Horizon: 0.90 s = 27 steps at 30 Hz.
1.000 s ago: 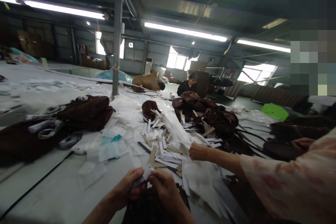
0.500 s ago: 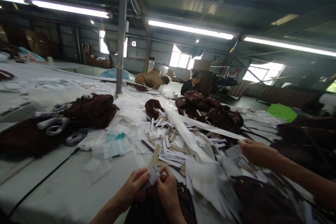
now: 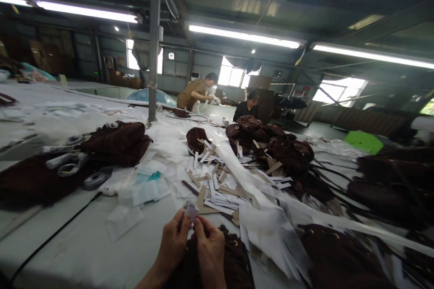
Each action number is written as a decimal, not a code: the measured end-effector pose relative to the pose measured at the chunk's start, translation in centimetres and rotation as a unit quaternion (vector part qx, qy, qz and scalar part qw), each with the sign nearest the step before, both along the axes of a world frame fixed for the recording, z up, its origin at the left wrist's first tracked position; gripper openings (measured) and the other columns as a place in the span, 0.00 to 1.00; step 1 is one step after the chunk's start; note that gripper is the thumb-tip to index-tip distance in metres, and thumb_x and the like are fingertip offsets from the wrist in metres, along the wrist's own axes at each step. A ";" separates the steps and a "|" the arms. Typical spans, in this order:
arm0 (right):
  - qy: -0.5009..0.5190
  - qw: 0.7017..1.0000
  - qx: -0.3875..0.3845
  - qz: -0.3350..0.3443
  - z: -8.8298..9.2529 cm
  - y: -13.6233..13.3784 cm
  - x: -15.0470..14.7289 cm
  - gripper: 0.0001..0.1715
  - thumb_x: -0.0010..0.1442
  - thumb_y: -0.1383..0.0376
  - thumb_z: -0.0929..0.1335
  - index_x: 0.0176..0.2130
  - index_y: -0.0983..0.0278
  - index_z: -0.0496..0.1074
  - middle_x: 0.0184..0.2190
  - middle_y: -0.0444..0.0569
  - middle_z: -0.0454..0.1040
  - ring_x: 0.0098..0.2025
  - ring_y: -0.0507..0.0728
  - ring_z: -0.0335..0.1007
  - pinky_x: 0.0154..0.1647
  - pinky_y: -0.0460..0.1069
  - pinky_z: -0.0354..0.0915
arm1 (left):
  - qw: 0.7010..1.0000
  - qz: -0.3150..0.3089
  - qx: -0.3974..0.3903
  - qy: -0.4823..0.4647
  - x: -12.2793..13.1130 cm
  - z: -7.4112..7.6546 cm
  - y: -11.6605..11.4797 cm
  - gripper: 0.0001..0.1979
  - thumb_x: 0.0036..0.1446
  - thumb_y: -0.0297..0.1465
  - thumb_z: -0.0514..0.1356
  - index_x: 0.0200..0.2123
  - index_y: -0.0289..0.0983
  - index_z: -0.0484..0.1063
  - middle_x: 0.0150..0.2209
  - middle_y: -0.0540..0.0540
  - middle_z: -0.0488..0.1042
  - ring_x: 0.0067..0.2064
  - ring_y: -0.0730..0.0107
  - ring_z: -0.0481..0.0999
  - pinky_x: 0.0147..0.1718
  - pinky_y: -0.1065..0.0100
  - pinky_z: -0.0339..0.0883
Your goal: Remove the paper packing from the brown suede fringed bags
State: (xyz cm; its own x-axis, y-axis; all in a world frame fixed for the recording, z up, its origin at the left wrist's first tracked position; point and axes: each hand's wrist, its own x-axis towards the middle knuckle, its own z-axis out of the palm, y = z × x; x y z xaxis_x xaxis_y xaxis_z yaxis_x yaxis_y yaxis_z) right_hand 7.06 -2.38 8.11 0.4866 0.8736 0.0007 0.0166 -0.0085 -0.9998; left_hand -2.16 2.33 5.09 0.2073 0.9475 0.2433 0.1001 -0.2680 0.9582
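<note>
My left hand (image 3: 173, 243) and my right hand (image 3: 210, 247) meet low in the middle of the view, fingers pinched together on a small white paper tag (image 3: 191, 211). Under both hands lies a dark brown garment (image 3: 233, 259) with small metal eyelets. Just beyond my fingers spreads a heap of white and tan paper strips (image 3: 217, 185) on the long white table (image 3: 84, 248).
Piles of brown garments (image 3: 117, 142) (image 3: 285, 149) lie across the table, with tape rolls (image 3: 91, 180) at left and a black cord (image 3: 50, 235). A steel post (image 3: 153, 49) rises from the table. Two people (image 3: 198, 92) (image 3: 247, 107) work at the far end. A green stool (image 3: 364, 141) stands right.
The co-worker's arm that reached in from the right has gone out of view. The far person in tan has straightened up. My hands have drawn closer together, lifting the tag.
</note>
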 end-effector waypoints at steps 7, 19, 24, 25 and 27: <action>0.073 0.997 0.020 0.012 -1.7 0.2 1.0 0.20 0.51 0.54 0.71 0.36 0.68 0.79 0.27 0.48 0.78 0.26 0.52 0.65 0.27 0.45 0.63 | 0.999 -0.036 0.006 -0.013 0.3 0.5 -1.1 0.16 0.62 0.42 0.51 0.31 0.37 0.69 0.25 0.50 0.71 0.27 0.69 0.69 0.28 0.72 0.63; 0.027 0.996 0.028 0.079 -1.1 0.8 1.6 0.25 0.54 0.47 0.68 0.28 0.68 0.73 0.20 0.42 0.67 0.23 0.49 0.58 0.23 0.43 0.57 | 0.980 -0.160 -0.106 -0.047 -0.3 0.9 1.4 0.18 0.57 0.45 0.57 0.28 0.35 0.69 0.24 0.50 0.69 0.27 0.73 0.66 0.26 0.74 0.60; 0.044 0.988 0.010 0.145 0.8 2.0 3.2 0.30 0.54 0.43 0.65 0.26 0.68 0.72 0.16 0.41 0.66 0.17 0.48 0.59 0.19 0.43 0.54 | 0.941 -0.222 -0.222 -0.125 -1.2 0.7 4.2 0.22 0.57 0.50 0.54 0.32 0.35 0.69 0.17 0.56 0.62 0.15 0.81 0.52 0.13 0.76 0.45; 0.056 0.990 0.011 0.129 1.2 2.0 4.0 0.31 0.54 0.42 0.65 0.29 0.68 0.73 0.17 0.42 0.67 0.17 0.48 0.60 0.19 0.44 0.55 | 0.931 -0.231 -0.243 -0.144 -1.6 0.5 4.9 0.23 0.58 0.51 0.52 0.34 0.35 0.68 0.19 0.55 0.64 0.14 0.82 0.51 0.13 0.76 0.44; 0.062 0.996 0.008 0.057 1.7 1.8 5.9 0.32 0.51 0.41 0.66 0.37 0.67 0.74 0.20 0.42 0.70 0.19 0.49 0.63 0.20 0.44 0.57 | 0.903 -0.246 -0.293 -0.196 -2.5 -0.1 6.0 0.25 0.59 0.52 0.49 0.38 0.36 0.68 0.24 0.52 0.69 0.14 0.84 0.51 0.13 0.77 0.44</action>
